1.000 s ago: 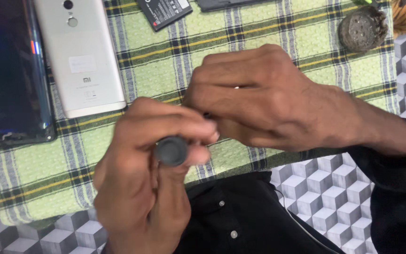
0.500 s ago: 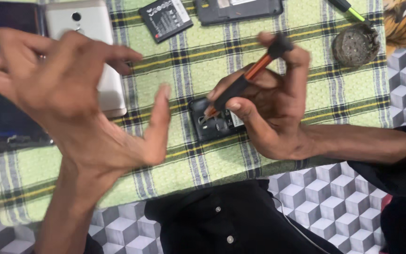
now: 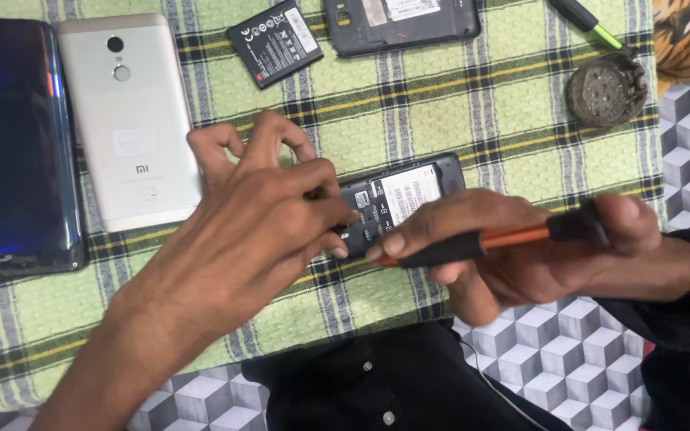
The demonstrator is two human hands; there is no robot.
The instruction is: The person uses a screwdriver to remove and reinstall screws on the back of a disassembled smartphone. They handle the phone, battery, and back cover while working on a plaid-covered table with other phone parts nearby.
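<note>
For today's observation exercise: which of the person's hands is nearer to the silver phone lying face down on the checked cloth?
Left. The left hand lies just right of the silver phone, fingers close to its edge; the right hand, holding an orange-and-black screwdriver, is farther right.

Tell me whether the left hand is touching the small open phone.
Touching. The head view shows the left hand with its fingertips pressed on the small open phone, no gap visible between them.

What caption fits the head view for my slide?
Left hand steadies an opened small phone on a checked cloth while the right hand holds an orange-and-black screwdriver over it.
</note>
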